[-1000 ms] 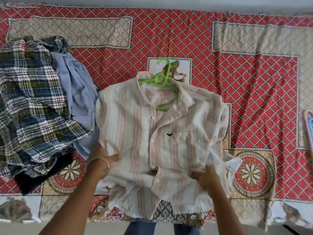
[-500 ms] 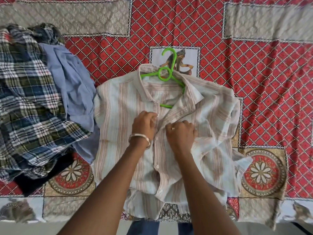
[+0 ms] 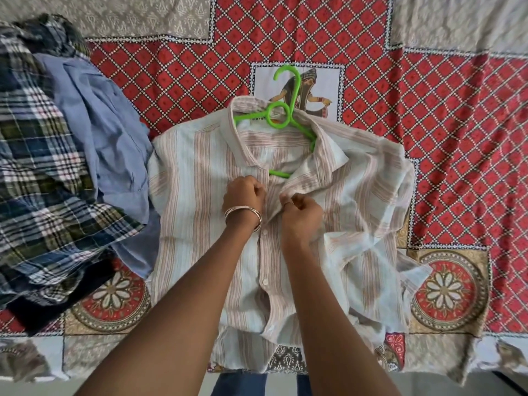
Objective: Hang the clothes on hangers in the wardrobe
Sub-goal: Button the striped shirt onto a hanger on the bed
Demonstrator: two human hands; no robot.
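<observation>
— Two hands at the shirt?
— Yes. Left hand [image 3: 246, 192] and right hand [image 3: 300, 212] pinch the striped shirt [image 3: 194, 224] with curled fingers at its button strip, mid-frame on the bed [image 3: 428, 110].
— Hanger?
— Green hanger [image 3: 281, 110] inside the collar, hook toward the upper frame; plaid shirt [image 3: 37, 155] at left

Striped shirt [image 3: 200, 224] flat on bed, w/ green hanger [image 3: 281, 115] inside.
</observation>
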